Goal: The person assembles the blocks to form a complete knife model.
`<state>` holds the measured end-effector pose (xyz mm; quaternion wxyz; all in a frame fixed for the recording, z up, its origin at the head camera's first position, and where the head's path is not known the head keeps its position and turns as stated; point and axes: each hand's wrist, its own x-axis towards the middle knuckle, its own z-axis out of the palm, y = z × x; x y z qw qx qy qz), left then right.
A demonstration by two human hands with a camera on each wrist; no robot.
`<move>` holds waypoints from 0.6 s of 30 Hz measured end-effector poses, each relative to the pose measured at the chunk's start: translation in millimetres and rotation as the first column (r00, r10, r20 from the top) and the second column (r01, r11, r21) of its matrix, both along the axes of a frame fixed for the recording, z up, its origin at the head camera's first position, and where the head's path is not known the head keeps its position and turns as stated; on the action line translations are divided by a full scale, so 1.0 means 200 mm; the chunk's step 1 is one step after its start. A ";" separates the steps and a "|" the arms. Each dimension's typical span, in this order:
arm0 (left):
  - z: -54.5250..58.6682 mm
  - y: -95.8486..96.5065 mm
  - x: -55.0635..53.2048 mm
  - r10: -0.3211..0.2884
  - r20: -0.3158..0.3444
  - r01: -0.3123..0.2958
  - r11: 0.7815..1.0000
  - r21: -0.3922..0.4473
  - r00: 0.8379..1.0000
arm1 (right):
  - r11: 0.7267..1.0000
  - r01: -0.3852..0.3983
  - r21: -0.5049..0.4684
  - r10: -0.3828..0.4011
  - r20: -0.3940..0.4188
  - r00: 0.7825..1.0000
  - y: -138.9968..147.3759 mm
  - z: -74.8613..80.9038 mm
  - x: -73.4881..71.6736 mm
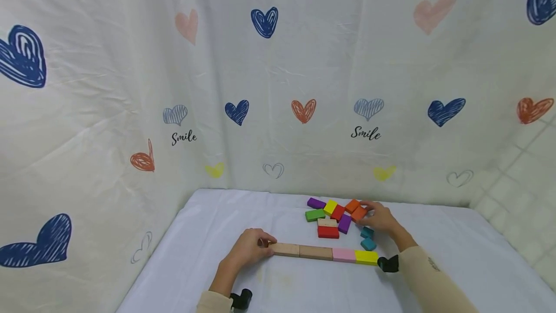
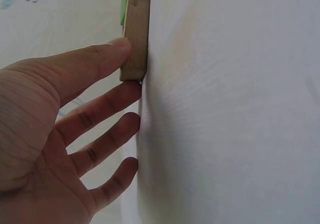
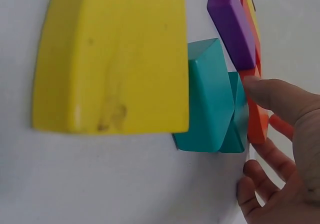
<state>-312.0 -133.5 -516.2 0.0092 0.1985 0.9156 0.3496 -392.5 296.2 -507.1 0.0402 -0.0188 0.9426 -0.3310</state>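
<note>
Left hand point(image 1: 249, 249) and right hand point(image 1: 379, 218) apart, each pinching a block.
Head view: left has the left wooden block point(image 1: 285, 249), lower centre, starting a row on through right wooden block point(image 1: 316, 252), pink block point(image 1: 343, 255), yellow block point(image 1: 367, 257); right has an orange block point(image 1: 358, 214), lower right of centre, teal blocks point(image 1: 368, 244) just below it.

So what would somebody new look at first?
Probably the row of blocks on the white table, with the left hand holding the wooden block at its left end. Beyond it lies a bright jumble of blocks, where the right hand holds an orange block. Big blue hearts on the curtain stand out.
</note>
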 end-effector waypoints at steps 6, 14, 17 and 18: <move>0.00 0.00 0.00 0.003 -0.005 -0.003 1.000 -0.010 1.000 | 1.000 -0.005 0.025 0.006 -0.014 1.000 0.02 -0.01 0.00; 0.00 0.00 0.00 -0.008 -0.016 0.008 1.000 -0.010 1.000 | 1.000 0.016 -0.024 -0.014 0.070 0.997 0.07 0.00 0.01; 0.00 0.00 0.00 -0.009 -0.014 0.009 1.000 0.000 1.000 | 0.999 0.013 -0.046 -0.009 0.086 0.996 0.08 0.00 0.01; 0.00 0.00 0.00 -0.009 -0.014 0.009 1.000 0.003 1.000 | 0.999 0.015 -0.052 -0.011 0.090 0.996 0.09 0.00 0.01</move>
